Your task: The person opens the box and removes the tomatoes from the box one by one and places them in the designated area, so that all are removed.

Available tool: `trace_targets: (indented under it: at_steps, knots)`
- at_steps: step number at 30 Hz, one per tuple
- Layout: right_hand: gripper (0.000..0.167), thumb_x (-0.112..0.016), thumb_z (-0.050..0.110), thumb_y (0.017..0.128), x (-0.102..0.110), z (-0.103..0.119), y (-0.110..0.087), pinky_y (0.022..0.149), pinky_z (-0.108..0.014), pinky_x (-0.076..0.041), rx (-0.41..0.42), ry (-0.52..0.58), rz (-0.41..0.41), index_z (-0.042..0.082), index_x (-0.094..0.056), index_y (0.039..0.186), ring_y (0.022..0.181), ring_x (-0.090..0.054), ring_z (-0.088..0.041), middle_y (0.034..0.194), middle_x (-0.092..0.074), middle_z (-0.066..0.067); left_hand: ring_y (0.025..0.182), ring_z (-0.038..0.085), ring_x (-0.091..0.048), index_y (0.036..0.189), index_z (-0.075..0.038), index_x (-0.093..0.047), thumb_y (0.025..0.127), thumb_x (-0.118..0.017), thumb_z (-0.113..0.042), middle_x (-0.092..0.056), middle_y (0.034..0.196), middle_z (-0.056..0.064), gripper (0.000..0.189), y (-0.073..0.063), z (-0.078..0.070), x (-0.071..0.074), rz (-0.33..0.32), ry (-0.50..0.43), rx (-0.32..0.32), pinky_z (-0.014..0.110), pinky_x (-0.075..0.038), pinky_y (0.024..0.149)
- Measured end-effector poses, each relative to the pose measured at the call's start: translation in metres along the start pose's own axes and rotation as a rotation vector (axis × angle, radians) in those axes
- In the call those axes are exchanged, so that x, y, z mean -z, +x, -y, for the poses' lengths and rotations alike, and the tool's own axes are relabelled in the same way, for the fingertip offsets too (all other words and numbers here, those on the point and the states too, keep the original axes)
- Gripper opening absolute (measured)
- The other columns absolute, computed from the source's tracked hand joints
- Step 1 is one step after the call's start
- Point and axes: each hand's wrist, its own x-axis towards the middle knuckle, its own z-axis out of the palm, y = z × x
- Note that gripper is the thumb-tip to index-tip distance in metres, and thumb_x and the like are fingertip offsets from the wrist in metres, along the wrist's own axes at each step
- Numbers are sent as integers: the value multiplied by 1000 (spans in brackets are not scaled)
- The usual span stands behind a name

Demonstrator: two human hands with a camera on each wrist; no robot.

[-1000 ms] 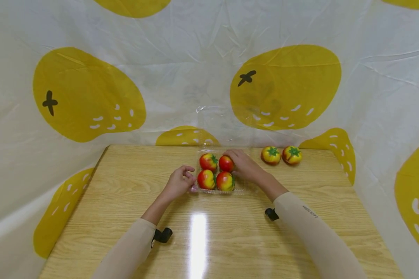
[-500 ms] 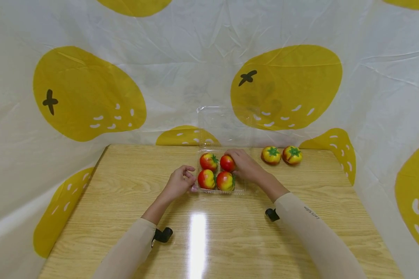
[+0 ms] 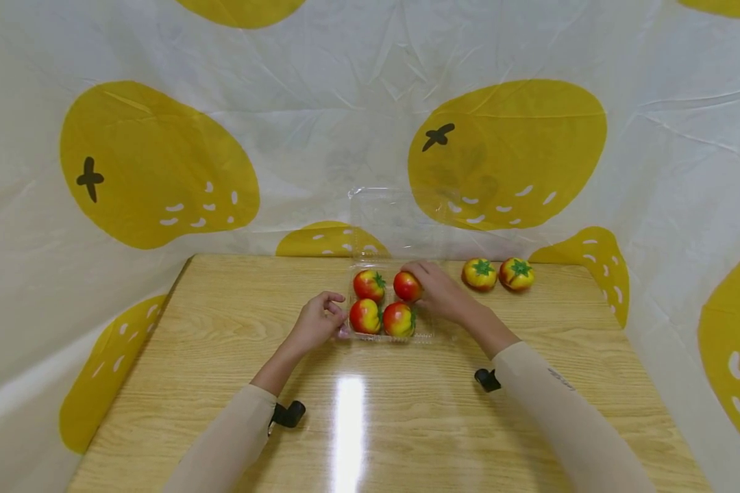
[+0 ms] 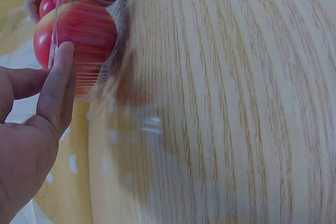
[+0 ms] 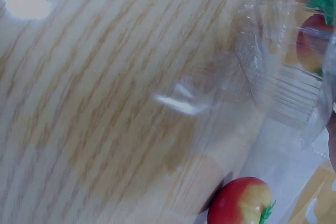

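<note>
A clear plastic clamshell container point(image 3: 422, 334) stands open near the table's far side, its lid point(image 3: 401, 229) raised against the curtain. Inside it are a back left tomato point(image 3: 368, 285), a front left tomato point(image 3: 365, 316) and a front right tomato point(image 3: 399, 320), all red and yellow. My right hand point(image 3: 436, 291) holds another tomato point(image 3: 408, 286) at the back right of the container, its red side showing and its stem end hidden. At the left wall my left hand point(image 3: 319, 319) pinches the container's rim between thumb and fingers point(image 4: 58, 85).
To the right of the container, two more tomatoes point(image 3: 479, 274) with green leafy tops sit side by side near the far table edge. The wooden table point(image 3: 253, 287) is bounded by a white curtain point(image 3: 321, 103) printed with yellow fruit.
My right hand has shifted slightly to the right with the tomato, widening the space beside the back left tomato. The left hand has stayed at the container's rim.
</note>
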Motion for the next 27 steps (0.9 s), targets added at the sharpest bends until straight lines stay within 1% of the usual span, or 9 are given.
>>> trace_targets:
  at_steps: [3,6,9,15,20,23,27]
  knots:
    - [67,-87,10,84,4,-1,-2,113,-55,-46,7,-12,3,9,-52,141,132,-52,-38,142,-55,-17,65,15,-70,132,7,-55,98,-66,2,-59,96,15,36,0,0,-1,7,-24,8,37,-64,61]
    - [68,-86,11,84,8,-2,-2,113,-55,-47,9,0,6,8,-51,143,132,-53,-37,142,-54,-17,67,17,-71,133,7,-54,98,-65,3,-59,98,16,37,0,0,-1,16,-43,16,45,-65,66]
    - [68,-86,14,85,11,-2,-3,112,-54,-48,3,21,4,9,-51,143,130,-54,-37,142,-52,-16,67,17,-71,134,7,-55,98,-65,2,-59,99,17,37,0,-1,-1,14,-35,18,47,-65,67]
    - [69,-87,16,85,15,1,-8,109,-54,-50,-10,39,-10,10,-51,144,127,-56,-36,141,-50,-16,66,16,-70,133,7,-55,98,-66,2,-59,97,15,38,2,1,-1,12,-25,24,40,-65,63]
    - [70,-87,14,84,19,5,-15,100,-54,-56,-11,63,-40,11,-51,144,116,-61,-37,139,-46,-18,64,16,-68,131,5,-57,98,-67,0,-60,95,14,35,1,0,-1,4,4,17,31,-61,56]
    - [72,-87,11,82,23,8,-19,95,-55,-58,-11,81,-75,10,-51,143,110,-62,-39,137,-43,-21,64,16,-68,131,6,-57,97,-67,0,-60,95,15,35,0,-1,-1,3,6,13,30,-60,56]
    - [74,-88,6,79,25,10,-24,96,-56,-57,-30,104,-104,7,-51,143,113,-59,-42,133,-42,-23,64,15,-68,133,8,-56,97,-66,1,-60,95,15,37,0,0,-1,1,0,10,31,-61,57]
